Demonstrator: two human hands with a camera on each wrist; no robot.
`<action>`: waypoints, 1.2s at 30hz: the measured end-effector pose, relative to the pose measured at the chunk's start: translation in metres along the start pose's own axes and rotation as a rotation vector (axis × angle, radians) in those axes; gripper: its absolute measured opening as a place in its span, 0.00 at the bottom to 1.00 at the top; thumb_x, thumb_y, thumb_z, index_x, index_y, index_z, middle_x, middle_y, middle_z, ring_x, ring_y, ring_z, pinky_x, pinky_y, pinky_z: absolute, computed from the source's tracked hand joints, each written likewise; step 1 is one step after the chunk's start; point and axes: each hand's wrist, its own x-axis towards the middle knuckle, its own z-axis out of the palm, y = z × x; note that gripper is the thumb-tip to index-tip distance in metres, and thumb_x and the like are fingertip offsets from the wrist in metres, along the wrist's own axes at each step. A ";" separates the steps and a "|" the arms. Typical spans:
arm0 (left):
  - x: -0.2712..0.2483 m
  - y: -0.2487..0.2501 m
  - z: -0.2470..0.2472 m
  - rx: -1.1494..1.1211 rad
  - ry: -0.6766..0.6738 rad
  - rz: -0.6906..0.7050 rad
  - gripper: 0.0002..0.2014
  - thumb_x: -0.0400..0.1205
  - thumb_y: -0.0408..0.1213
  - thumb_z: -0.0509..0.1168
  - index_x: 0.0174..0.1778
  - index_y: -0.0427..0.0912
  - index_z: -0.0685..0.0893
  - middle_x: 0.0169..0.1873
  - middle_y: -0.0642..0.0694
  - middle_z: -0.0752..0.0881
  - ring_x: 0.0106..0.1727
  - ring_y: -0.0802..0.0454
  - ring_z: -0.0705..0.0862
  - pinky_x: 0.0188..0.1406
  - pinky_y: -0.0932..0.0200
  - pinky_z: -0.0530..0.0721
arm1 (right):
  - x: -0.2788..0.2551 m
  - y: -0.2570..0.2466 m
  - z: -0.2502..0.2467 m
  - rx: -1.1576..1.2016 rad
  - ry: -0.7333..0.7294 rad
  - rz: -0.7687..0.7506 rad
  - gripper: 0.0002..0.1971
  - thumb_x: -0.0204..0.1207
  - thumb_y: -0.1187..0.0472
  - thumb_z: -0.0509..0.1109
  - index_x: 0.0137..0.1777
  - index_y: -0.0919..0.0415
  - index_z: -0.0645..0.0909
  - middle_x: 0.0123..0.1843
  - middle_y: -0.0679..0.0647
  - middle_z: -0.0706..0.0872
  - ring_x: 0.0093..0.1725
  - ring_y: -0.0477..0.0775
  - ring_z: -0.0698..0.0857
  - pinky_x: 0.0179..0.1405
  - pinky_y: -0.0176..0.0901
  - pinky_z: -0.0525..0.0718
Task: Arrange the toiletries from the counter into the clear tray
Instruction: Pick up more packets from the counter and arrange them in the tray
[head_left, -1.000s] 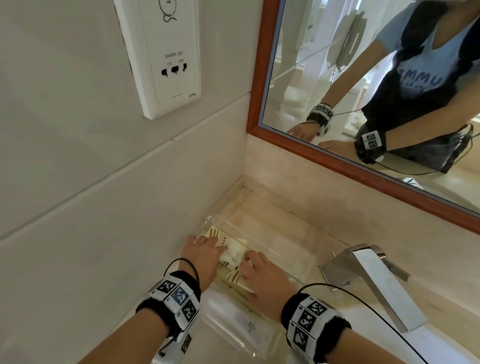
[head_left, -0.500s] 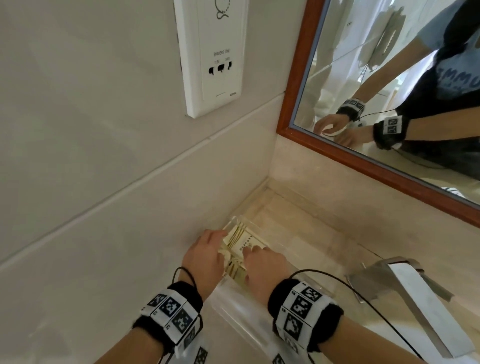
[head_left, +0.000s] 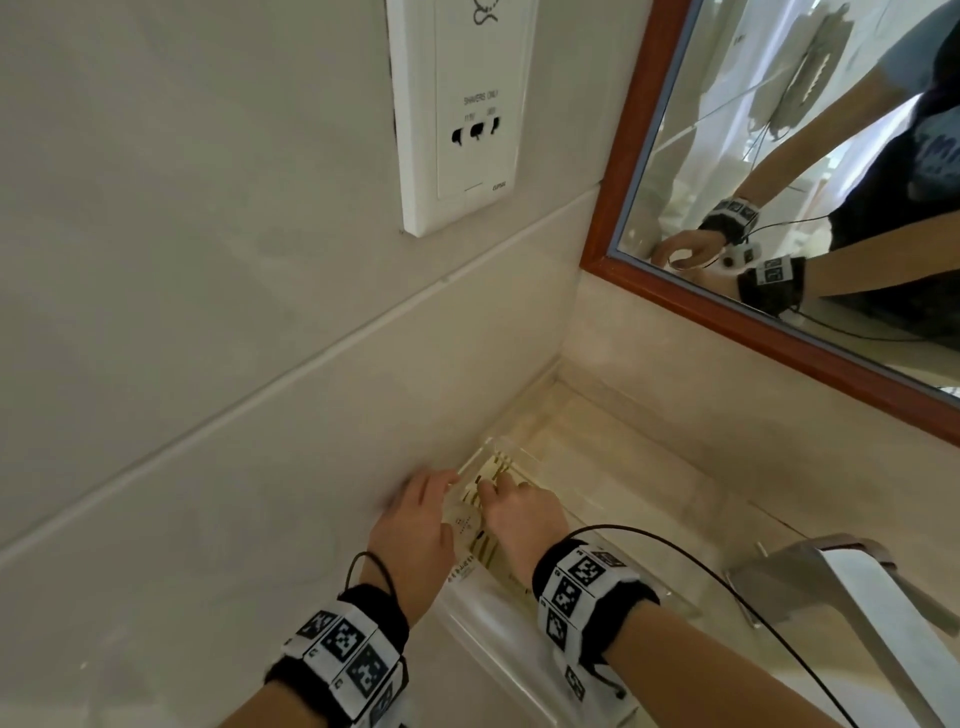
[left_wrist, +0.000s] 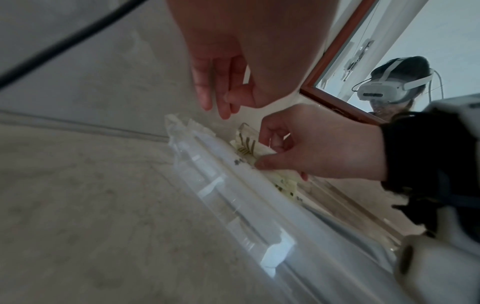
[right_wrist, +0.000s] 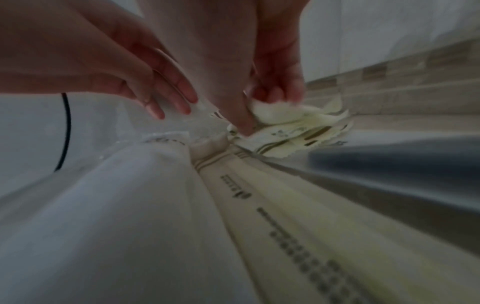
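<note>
Fingers of the left hand (head_left: 415, 525) hang straight and loose, holding nothing, just above the near-left rim of the clear tray (left_wrist: 226, 195). To their right, the right hand (head_left: 519, 512) pinches a cream sachet (right_wrist: 283, 115) between thumb and curled fingers, atop other flat packets (right_wrist: 291, 216) lying inside the tray. Those packets' long axis runs near to far along the tray, and the right hand is nearer them, so settling the sachet flat likely falls to it.
</note>
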 end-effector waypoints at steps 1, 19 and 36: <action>0.000 -0.001 0.001 0.001 -0.003 0.001 0.25 0.75 0.22 0.61 0.69 0.43 0.74 0.63 0.47 0.78 0.62 0.49 0.80 0.55 0.57 0.81 | 0.000 0.000 0.001 0.014 0.028 0.025 0.15 0.72 0.73 0.68 0.58 0.69 0.76 0.54 0.65 0.82 0.45 0.62 0.85 0.29 0.44 0.69; 0.008 0.003 0.025 0.190 -0.173 0.244 0.25 0.50 0.25 0.81 0.45 0.39 0.91 0.43 0.46 0.93 0.42 0.52 0.93 0.36 0.60 0.90 | -0.014 -0.003 0.035 0.168 0.116 0.191 0.18 0.31 0.61 0.88 0.22 0.65 0.87 0.32 0.61 0.90 0.33 0.53 0.91 0.10 0.32 0.76; 0.033 0.025 0.031 0.179 -0.370 0.240 0.42 0.71 0.51 0.30 0.79 0.34 0.60 0.82 0.39 0.58 0.84 0.48 0.55 0.81 0.65 0.47 | -0.012 -0.002 0.035 0.174 0.088 0.186 0.14 0.59 0.56 0.68 0.33 0.63 0.92 0.35 0.60 0.93 0.37 0.51 0.93 0.11 0.33 0.78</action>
